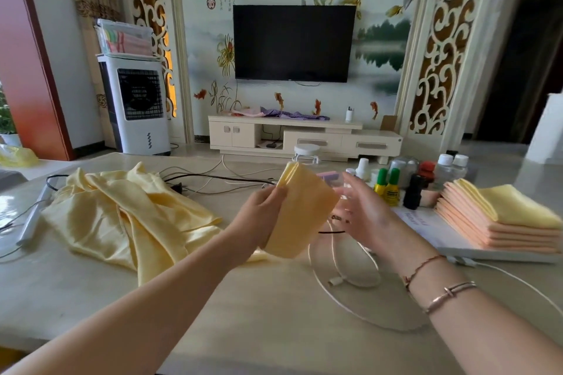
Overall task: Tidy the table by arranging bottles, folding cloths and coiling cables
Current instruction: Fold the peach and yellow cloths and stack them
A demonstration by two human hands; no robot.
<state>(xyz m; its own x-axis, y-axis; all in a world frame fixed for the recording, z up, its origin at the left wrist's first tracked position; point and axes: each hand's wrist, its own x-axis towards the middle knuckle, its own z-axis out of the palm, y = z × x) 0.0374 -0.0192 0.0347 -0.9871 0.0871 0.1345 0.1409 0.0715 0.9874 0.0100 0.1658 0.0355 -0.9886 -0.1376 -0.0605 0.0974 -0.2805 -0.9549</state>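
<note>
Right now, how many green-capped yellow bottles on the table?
2: green-capped bottle one and green-capped bottle two stand side by side in the bottle cluster, left of the black bottle. Others may be hidden behind.

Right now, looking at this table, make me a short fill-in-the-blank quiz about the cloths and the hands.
1. The folded yellow cloth is held up by the ____ hand.
2. The right hand is ____, fingers spread, holding nothing.
3. The top cloth on the folded stack at the right is ____ in colour.
4. The unfolded yellow cloths lie on the table to the ____ of the held cloth.

Missing words: left; open; yellow; left
</note>
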